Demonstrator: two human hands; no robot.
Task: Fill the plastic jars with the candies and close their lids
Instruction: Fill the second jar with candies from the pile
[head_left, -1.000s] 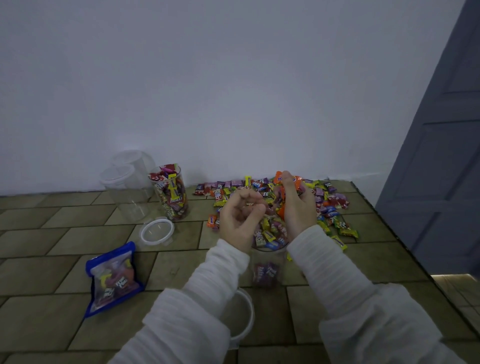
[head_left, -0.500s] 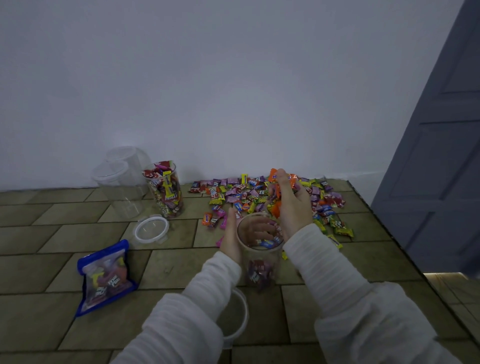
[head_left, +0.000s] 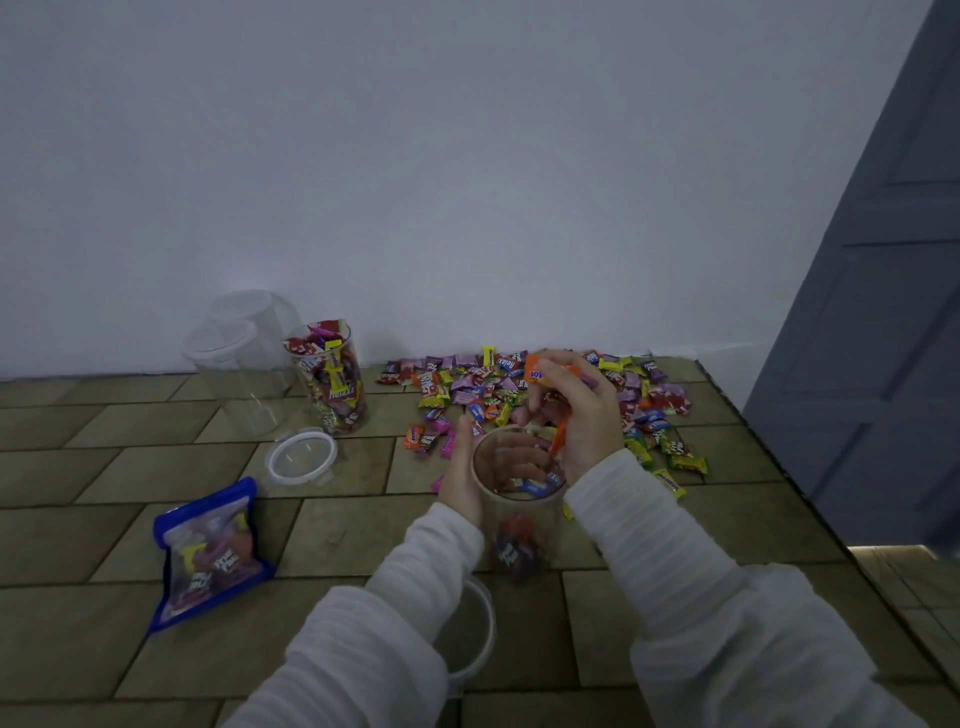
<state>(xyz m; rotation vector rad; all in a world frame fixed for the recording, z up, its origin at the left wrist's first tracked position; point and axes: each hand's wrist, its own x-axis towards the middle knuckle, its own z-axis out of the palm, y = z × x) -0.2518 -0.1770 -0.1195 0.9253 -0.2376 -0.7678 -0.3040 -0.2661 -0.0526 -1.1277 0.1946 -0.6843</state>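
Head view, as I monitored it remotely: left hand (head_left: 460, 475) gripped the open clear jar (head_left: 519, 499) by its left wall, thumb up along the rim, fingers curled round the far side and visible through the plastic. The jar stood upright on the tiled floor (head_left: 130, 452), with a few wrapped candies at its bottom. Right hand (head_left: 576, 410) held a fistful of candies, an orange wrapper (head_left: 537, 371) sticking out at the top, directly over the jar's mouth at its far right edge. I noted the loose candy pile (head_left: 519, 387) spread on the floor just behind both hands, against the wall. To the left stood a filled jar (head_left: 332, 384) without its lid, two empty lidded jars (head_left: 228, 374) beside it, and a loose lid (head_left: 301, 457) in front. A second lid (head_left: 475, 634) lay partly under the left sleeve. A blue candy pouch (head_left: 210, 551) lay flat at lower left.
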